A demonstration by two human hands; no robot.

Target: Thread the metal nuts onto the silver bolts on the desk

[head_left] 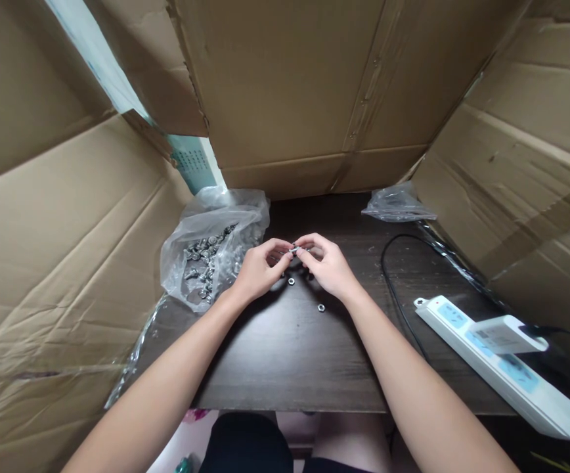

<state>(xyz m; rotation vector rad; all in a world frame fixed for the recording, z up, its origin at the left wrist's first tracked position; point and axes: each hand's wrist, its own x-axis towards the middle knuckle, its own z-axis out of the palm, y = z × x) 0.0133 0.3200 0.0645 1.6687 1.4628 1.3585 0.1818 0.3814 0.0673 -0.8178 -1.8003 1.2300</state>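
A small silvery bolt (pixel 294 249) spans the gap between my two hands above the dark table. My left hand (pixel 264 264) pinches one end between thumb and fingers. At the other end, the thumb and fingers of my right hand (pixel 328 264) are closed on it too. Fingertips hide most of the bolt, so whether a nut sits on it cannot be made out. On the tabletop below lie a hex nut (pixel 291 282) and, nearer to me, a second hex nut (pixel 321 307). Small dark pieces show partly beneath my fingers.
Beside my left hand, a clear plastic bag (pixel 176 259) holds many metal bolts (pixel 206 253). Another plastic bag (pixel 398 203) lies at the back right. A black cable (pixel 386 263) and a white power strip (pixel 499 368) with a plugged-in adapter occupy the right. Cardboard walls (pixel 295 85) surround the table (pixel 295 374).
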